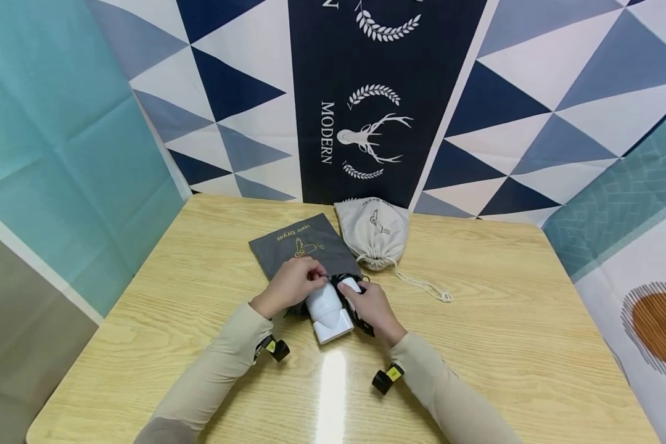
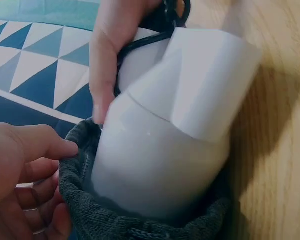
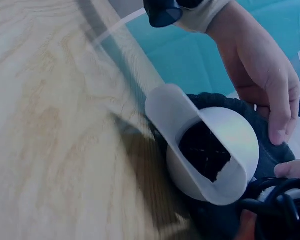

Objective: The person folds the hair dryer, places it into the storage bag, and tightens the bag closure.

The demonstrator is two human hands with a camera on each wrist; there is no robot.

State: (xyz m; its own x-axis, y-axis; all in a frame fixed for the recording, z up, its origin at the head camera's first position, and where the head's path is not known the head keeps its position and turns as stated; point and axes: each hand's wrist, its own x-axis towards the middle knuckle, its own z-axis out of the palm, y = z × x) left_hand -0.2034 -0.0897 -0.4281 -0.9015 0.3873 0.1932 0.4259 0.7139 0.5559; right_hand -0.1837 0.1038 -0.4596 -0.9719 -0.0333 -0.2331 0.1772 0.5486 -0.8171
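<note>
A white hair dryer (image 1: 323,303) with a flat nozzle (image 2: 210,82) lies partly inside a dark grey cloth bag (image 1: 333,246) printed "Hair Dryer". Its nozzle end sticks out of the bag's mouth, towards me. With thumb and finger, my left hand (image 1: 294,282) pinches the gathered rim of the bag (image 2: 72,160). My right hand (image 1: 373,309) grips the white handle (image 1: 349,285) together with the black cord (image 3: 285,210) bundled round it, beside the dryer's body. The rear of the dryer is hidden in the cloth.
Behind and to the right, a light grey drawstring pouch (image 1: 374,231) with a similar print lies on the wooden table (image 1: 494,320). Its white cord (image 1: 422,285) trails to the right. Patterned cloth (image 1: 244,80) hangs along the table's back edge.
</note>
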